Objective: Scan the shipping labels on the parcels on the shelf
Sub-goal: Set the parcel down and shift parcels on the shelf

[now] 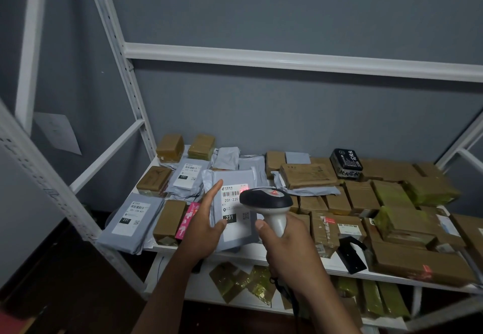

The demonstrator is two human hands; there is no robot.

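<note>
A grey poly-mailer parcel [235, 237] is tilted up at the front of the white shelf [337, 268]. Its white shipping label [231, 204] faces me, with a red scan glow on the barcode's right end. My left hand [206, 225] holds the parcel's left edge, thumb across the front by the black "231" box and fingers straight up along the side. My right hand [286, 247] grips the handle of a white and black barcode scanner [266, 203], whose head covers the label's right part.
Grey labelled mailers [132, 222] [189, 175] lie at the left with a pink packet [187, 220]. Several brown taped boxes [392, 197] crowd the right, plus a black box [346, 162]. Below sits a lower shelf with yellow-taped parcels [251, 282]. White uprights [125, 72] frame the rack.
</note>
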